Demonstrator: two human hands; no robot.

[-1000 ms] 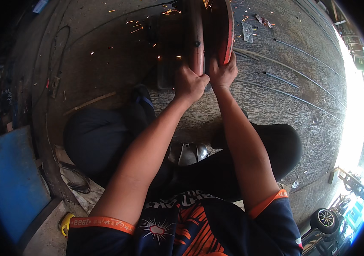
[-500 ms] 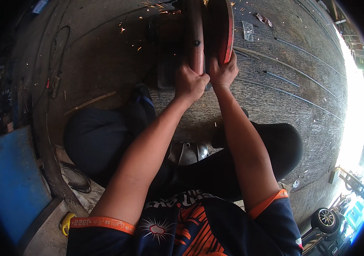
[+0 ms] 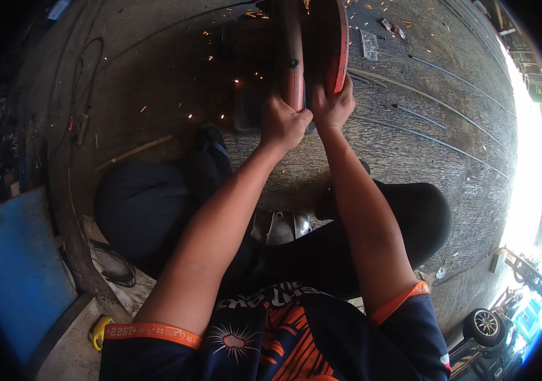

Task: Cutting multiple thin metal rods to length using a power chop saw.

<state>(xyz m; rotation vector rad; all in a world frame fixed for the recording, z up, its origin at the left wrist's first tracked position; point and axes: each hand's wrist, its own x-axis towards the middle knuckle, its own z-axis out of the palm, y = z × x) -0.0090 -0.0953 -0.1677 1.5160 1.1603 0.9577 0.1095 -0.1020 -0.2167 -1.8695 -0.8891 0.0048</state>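
My left hand (image 3: 285, 127) is closed around the lower end of a worn, pinkish-red bar-like handle (image 3: 294, 76) with a small dark hole in its side. Just to the right, my right hand (image 3: 334, 108) grips the bottom end of a red-edged curved guard (image 3: 341, 54). Both parts run up past the top edge of the view and look like parts of a cut-off saw. Orange sparks fly around their upper ends. Behind the handle, a dark base (image 3: 245, 105) lies in shadow. The cutting spot is out of view.
My crossed legs flank a shiny dark metal piece (image 3: 280, 228). Several thin metal rods (image 3: 436, 130) lie on the worn floor at right, near a clear plastic scrap (image 3: 369, 46). A wooden strip (image 3: 134, 152), a cable (image 3: 96, 51) and a blue panel (image 3: 23, 267) are at left.
Both hands keep their grip in nearly the same place. The sparks have shifted, with more now scattered to the left and at the upper right.
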